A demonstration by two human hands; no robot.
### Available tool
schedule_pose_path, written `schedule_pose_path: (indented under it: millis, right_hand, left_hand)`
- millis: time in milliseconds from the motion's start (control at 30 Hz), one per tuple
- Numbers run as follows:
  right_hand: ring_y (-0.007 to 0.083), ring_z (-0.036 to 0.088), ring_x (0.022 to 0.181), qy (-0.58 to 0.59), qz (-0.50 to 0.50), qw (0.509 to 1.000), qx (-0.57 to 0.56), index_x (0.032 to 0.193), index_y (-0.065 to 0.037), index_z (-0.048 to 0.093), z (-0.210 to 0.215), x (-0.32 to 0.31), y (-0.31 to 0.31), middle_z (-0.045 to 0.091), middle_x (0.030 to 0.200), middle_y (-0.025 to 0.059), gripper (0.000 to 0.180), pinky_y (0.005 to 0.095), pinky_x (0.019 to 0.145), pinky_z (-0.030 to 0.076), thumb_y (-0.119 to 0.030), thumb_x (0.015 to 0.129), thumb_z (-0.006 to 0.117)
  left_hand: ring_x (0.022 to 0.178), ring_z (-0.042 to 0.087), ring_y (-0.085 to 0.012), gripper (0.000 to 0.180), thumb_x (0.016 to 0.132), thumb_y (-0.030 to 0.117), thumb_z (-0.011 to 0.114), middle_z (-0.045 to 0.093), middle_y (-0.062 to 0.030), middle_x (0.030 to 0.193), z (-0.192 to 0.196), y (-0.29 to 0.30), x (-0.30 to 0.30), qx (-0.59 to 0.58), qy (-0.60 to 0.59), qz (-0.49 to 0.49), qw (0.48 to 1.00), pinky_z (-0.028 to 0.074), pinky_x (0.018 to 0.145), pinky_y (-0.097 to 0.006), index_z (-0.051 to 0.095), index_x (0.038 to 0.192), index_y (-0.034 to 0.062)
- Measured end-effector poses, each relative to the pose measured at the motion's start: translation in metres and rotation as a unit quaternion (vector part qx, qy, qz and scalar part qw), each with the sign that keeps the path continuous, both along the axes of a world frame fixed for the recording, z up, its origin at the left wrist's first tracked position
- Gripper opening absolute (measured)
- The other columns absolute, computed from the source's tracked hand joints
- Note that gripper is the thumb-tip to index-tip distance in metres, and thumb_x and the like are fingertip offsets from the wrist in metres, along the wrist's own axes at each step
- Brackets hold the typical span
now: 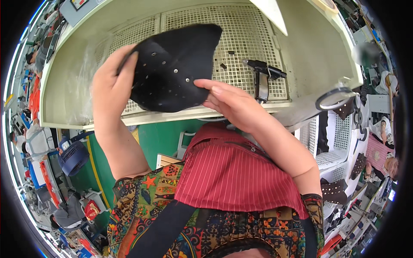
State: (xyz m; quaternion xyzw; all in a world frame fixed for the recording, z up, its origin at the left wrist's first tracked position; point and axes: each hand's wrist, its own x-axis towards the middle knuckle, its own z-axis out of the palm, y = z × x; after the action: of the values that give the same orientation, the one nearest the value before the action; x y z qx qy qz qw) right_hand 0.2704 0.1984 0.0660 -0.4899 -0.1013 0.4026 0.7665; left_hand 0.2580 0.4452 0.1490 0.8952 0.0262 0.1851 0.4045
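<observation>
The black fabric piece with small metal eyelets (pixel 174 69) is held up in the air in front of the cream-coloured booth (pixel 309 51), above its perforated metal grid floor (pixel 245 38). The piece is curved, with one pointed corner toward the upper right.

The left hand (pixel 112 81) grips the left edge of the piece: the fingers are curled around the rim and the thumb side presses on the fabric, so the hand is closed on it. The right hand (pixel 232 101) is half open; its fingertips lie flat on the lower right edge of the same piece and pinch it lightly.

On the grid, just right of the fabric, a black pistol-shaped tool (pixel 261 77) rests with its handle down. Some small dark scraps lie on the grid near it. At the right corner of the booth there is a dark ring-shaped strap (pixel 333 98).

At the right side, white plastic baskets (pixel 340 137) hold more dark studded pieces (pixel 333 191). At the lower left, a dark blue round fan (pixel 73 157) stands by the green wall. The person wears a red striped apron (pixel 232 172).
</observation>
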Motion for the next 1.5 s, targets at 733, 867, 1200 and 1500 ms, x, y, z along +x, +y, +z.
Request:
schedule_pose_path:
  millis: [733,867,1200,1500]
  right_hand:
    - [0.0100,0.055,0.070,0.020,-0.211,0.866,-0.453,0.114,0.000,0.055,-0.084,0.050,-0.090,0.061,0.084,0.0016,0.038,0.0242,0.060,0.043,-0.028,0.088,0.059]
    - [0.0100,0.059,0.076,0.109,-0.272,0.920,-0.261,0.122,0.003,0.049,-0.098,0.064,-0.078,0.062,0.096,0.0039,0.044,0.0234,0.062,0.046,-0.017,0.085,0.061]
    - [0.0278,0.062,0.085,-0.243,-0.148,0.880,-0.381,0.118,0.001,0.048,-0.001,0.070,-0.008,0.062,0.095,0.0166,0.041,0.0373,0.074,0.048,-0.022,0.085,0.057]
    - [0.0371,0.060,0.079,-0.322,-0.097,0.813,-0.475,0.113,-0.002,0.051,0.028,0.048,-0.027,0.062,0.084,0.0196,0.038,0.0420,0.070,0.047,-0.024,0.083,0.062]
  left_hand:
    - [0.083,0.063,-0.0217,0.031,0.083,0.020,0.057,0.066,-0.0117,0.089,-0.114,0.022,0.146,0.076,0.286,-0.094,0.951,0.048,0.076,-0.032,0.062,0.108,0.0036]
    - [0.087,0.062,-0.0189,0.033,0.084,0.012,0.052,0.067,-0.0111,0.094,-0.128,0.026,0.138,0.015,0.281,-0.094,0.955,0.048,0.078,-0.030,0.060,0.115,0.0048]
    - [0.089,0.064,-0.0156,0.041,0.086,-0.001,0.049,0.064,-0.0131,0.106,-0.120,0.025,0.126,-0.216,0.331,-0.053,0.917,0.052,0.079,-0.025,0.051,0.127,0.0000]
    - [0.090,0.064,-0.0181,0.040,0.086,-0.002,0.046,0.064,-0.0143,0.108,-0.118,0.025,0.127,-0.235,0.339,-0.052,0.909,0.052,0.080,-0.027,0.053,0.125,-0.0005]
